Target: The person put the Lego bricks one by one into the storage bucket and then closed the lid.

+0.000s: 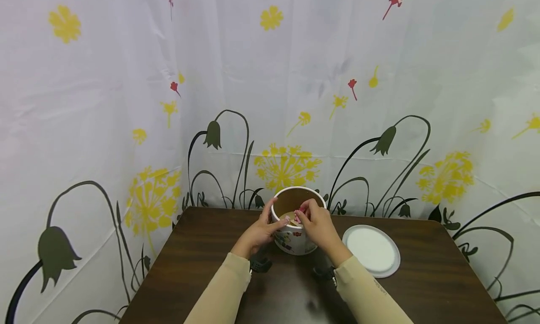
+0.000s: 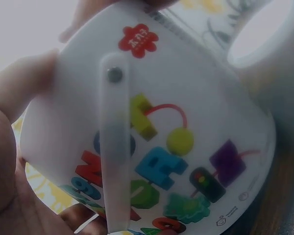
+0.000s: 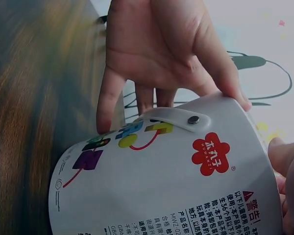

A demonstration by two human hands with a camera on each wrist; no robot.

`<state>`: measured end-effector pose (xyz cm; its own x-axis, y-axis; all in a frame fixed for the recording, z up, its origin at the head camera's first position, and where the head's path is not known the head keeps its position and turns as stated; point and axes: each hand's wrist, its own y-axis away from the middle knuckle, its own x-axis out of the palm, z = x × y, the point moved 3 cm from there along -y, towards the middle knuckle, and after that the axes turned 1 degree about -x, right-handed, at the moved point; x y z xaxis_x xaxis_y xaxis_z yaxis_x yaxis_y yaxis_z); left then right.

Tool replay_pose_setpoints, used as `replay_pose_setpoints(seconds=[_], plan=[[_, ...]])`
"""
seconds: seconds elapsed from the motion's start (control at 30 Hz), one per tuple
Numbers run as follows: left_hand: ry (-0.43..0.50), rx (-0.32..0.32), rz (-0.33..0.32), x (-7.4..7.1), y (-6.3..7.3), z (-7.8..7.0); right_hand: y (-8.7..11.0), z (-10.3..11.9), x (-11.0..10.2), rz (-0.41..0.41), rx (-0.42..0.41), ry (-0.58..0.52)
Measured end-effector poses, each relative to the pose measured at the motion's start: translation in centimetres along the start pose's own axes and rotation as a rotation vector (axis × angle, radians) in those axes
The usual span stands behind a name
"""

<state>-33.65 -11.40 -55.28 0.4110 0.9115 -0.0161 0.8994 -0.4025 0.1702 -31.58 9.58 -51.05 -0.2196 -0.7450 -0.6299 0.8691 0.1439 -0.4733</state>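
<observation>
A round white bucket (image 1: 283,242) with coloured letter prints stands on the table, its top uncovered. My left hand (image 1: 260,231) holds its left side, thumb over the rim and fingers spread down the wall, as the right wrist view shows. My right hand (image 1: 319,226) is at the near right of the opening, fingertips pinching a small pink-and-white piece (image 1: 300,216) just inside the rim; its exact kind is too small to tell. Along the bucket's side lies a translucent strap handle (image 2: 115,156), fixed by a metal rivet (image 3: 193,119).
A round white lid (image 1: 373,250) lies on the dark wooden table (image 1: 202,249), right of the bucket and close to my right forearm. Behind the table's far edge hangs a white curtain (image 1: 236,56) printed with flowers.
</observation>
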Motion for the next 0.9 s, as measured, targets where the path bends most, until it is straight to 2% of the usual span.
replay_pose_setpoints(seconds=[0.2,0.27,0.43,0.53,0.6,0.7,0.8,0.83,0.9], plan=[[-0.022,0.014,0.006,0.1,0.1,-0.1,0.4,-1.0,0.2,-0.001,0.014,-0.135],[-0.055,0.017,-0.015,0.1,0.3,-0.1,0.9,-1.3,0.1,0.002,0.028,-0.21],[-0.172,0.064,-0.125,0.1,1.2,0.3,2.2,-1.6,-0.3,0.046,0.077,-0.334],[-0.255,0.105,-0.21,0.5,1.8,0.2,2.9,-1.5,-0.8,0.08,0.049,-0.326],[-0.349,0.151,-0.296,0.9,2.3,-0.3,3.4,-1.5,-1.4,0.085,0.018,-0.324],[-0.468,0.284,-0.492,2.1,3.6,-1.7,4.5,-1.7,-2.8,0.054,0.005,-0.318],[-0.516,0.524,-0.679,3.9,4.9,-3.5,5.7,-2.7,-4.8,-0.024,0.012,-0.287],[-0.512,0.624,-0.709,4.7,5.4,-4.1,6.2,-3.1,-5.6,-0.051,0.021,-0.266],[-0.512,0.81,-0.689,6.6,6.1,-5.1,7.3,-4.2,-7.2,-0.095,0.044,-0.216]])
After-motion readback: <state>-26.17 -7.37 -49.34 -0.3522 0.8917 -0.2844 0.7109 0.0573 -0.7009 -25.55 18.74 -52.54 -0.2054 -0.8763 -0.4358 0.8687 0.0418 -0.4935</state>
